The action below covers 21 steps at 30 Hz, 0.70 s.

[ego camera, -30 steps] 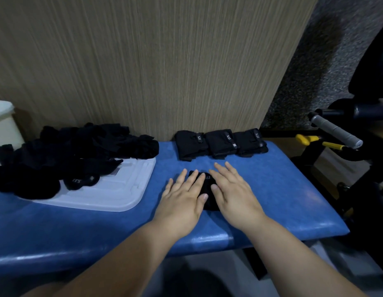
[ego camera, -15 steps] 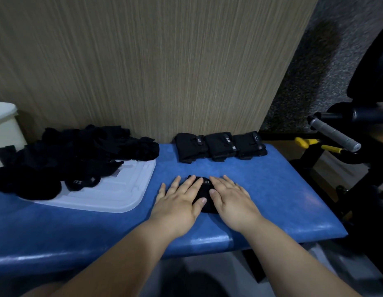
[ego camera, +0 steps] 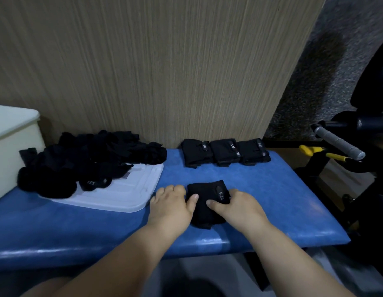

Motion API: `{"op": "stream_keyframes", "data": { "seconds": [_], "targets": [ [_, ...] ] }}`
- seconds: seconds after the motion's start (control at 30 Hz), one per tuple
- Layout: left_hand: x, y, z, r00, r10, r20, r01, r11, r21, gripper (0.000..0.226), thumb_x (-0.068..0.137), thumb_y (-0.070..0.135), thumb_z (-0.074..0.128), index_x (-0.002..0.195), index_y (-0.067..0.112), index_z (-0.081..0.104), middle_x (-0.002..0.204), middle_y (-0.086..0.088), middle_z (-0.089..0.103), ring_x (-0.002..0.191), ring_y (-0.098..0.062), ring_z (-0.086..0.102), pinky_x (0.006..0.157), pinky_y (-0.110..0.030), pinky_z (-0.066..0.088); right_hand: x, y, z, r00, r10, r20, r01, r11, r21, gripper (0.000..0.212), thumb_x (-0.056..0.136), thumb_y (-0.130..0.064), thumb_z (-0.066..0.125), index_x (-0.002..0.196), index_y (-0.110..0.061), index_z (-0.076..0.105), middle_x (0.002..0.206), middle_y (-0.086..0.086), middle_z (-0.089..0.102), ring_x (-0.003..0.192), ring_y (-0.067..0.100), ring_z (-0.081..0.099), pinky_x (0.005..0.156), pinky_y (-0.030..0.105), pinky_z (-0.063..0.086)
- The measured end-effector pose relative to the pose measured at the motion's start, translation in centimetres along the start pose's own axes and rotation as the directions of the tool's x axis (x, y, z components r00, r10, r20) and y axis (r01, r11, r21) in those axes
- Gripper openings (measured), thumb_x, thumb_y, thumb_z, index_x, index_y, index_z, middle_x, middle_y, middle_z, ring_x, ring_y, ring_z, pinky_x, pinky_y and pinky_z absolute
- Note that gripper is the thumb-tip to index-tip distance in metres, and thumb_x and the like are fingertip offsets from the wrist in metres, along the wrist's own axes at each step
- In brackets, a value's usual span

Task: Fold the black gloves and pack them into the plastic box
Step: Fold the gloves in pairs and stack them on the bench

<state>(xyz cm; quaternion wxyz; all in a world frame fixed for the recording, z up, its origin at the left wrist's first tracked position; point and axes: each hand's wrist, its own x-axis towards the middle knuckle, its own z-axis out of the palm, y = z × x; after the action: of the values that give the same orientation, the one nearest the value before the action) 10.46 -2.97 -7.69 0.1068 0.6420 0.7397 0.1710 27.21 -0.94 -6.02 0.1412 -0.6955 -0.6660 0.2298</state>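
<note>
Head view, looking down. Between the two thumbs, flat on the blue padded bench: a folded glove, a compact black fabric bundle with a darker strap and a small pale label facing up. Pinched at its left edge by the left hand, thumb on top, knuckles bent, fingertips hidden at or under the edge; cannot tell how far tucked. Clamped at its right edge by the right hand, thumb pressing the top, fingers curled round the side by the label. Probably gripped from both sides to keep the soft, springy fold from opening and to lift it as one piece. Beyond the fingertips, against the wood-grain panel: three folded gloves in a touching row, likely parked there as finished work, not yet packed. Left of the left fingers: a white plastic lid, smooth, ridged, round-cornered, just beside the knuckles, bearing a loose pile of unfolded gloves, limp and crumpled. Farther left, at the frame edge: the plastic box, pale and hard-walled, well apart from the held glove. Right of the right fingers, off the bench: a grey textured handle on dark gym equipment.
</note>
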Motion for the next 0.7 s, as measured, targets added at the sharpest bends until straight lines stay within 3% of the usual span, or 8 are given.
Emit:
{"op": "stream_keyframes", "data": {
  "seconds": [0.2,0.37,0.57,0.7],
  "targets": [
    [0.0,0.5,-0.2,0.983,-0.082,0.162,0.109,0.980,-0.166,0.042,0.092,0.057,0.044,0.106,0.019,0.055,0.108,0.001,0.061,0.104,-0.021,0.055,0.086,-0.035,0.047,-0.4,-0.5,0.5,0.998,0.050,-0.028,-0.049,0.998,0.031,0.054,0.074,-0.067,0.062,0.100,-0.020,0.058,0.090,-0.004,0.065,0.086,0.016,0.062,0.068,0.030,0.050],
    [0.0,1.2,-1.0,0.976,-0.124,0.177,0.177,0.930,-0.322,0.026,0.095,0.044,0.048,0.102,0.019,0.041,0.090,0.004,0.055,0.077,-0.013,0.054,0.060,-0.026,0.038,-0.7,-0.9,0.9,0.998,0.023,-0.053,-0.018,0.996,0.089,0.046,0.078,-0.062,0.062,0.101,-0.023,0.057,0.089,-0.007,0.065,0.086,0.015,0.062,0.067,0.029,0.049],
    [0.7,1.7,-1.2,0.967,-0.162,0.198,0.251,0.745,-0.618,0.031,0.094,0.031,0.055,0.113,0.019,0.033,0.092,0.002,0.056,0.079,-0.010,0.058,0.064,-0.023,0.046,-0.3,-0.9,1.3,0.997,0.006,-0.081,0.020,0.947,0.321,0.034,0.083,-0.050,0.066,0.102,-0.026,0.050,0.092,-0.008,0.063,0.089,0.017,0.062,0.074,0.032,0.050],
    [1.5,1.8,-1.5,0.961,-0.191,0.198,0.273,0.580,-0.767,0.030,0.094,0.027,0.056,0.115,0.019,0.036,0.108,-0.001,0.058,0.090,-0.013,0.060,0.068,-0.024,0.046,0.3,-1.4,1.4,0.996,-0.012,-0.085,0.062,0.781,0.622,0.016,0.093,-0.039,0.058,0.104,-0.030,0.052,0.097,-0.007,0.064,0.088,0.014,0.063,0.077,0.042,0.057]
  ]
}}
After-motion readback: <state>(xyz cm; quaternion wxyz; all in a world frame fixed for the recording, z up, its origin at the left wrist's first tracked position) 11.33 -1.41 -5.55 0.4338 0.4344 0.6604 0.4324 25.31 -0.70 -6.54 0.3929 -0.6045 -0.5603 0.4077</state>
